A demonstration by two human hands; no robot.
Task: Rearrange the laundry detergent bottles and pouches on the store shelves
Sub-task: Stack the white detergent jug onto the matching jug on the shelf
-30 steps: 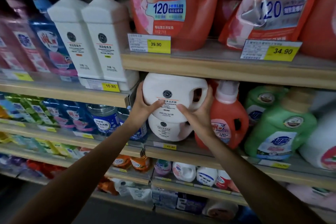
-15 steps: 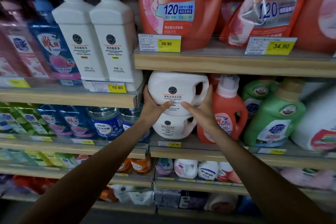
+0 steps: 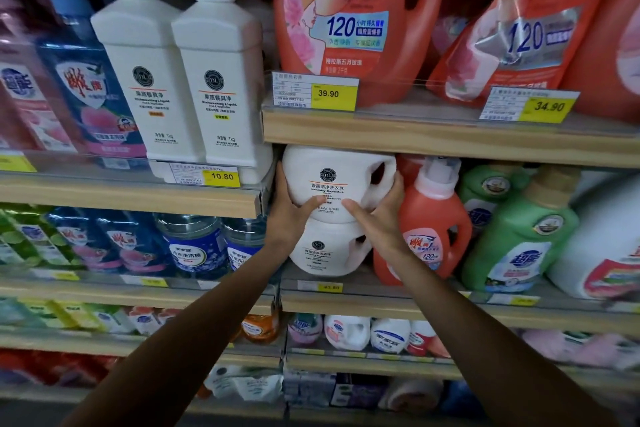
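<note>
A round white laundry capsule jug (image 3: 337, 173) sits stacked on a second, similar white jug (image 3: 325, 251) on the middle shelf (image 3: 381, 302). My left hand (image 3: 289, 215) grips the upper jug's left side, thumb across its label. My right hand (image 3: 379, 215) holds its right side below the handle hole. The upper jug's top almost touches the shelf board above. An orange detergent bottle with a white cap (image 3: 429, 218) stands right beside my right hand.
Green bottles (image 3: 519, 236) and a large white jug (image 3: 602, 246) stand further right. Two tall white pump bottles (image 3: 187, 80) sit upper left, big orange jugs and pouches (image 3: 346, 17) on the top shelf. Blue pouches and bottles (image 3: 194, 246) fill the left shelf; smaller bottles lie below.
The view has shifted left and slightly closer. Both hands stay clasped on the upper white jug, which sits a little deeper under the shelf board.
</note>
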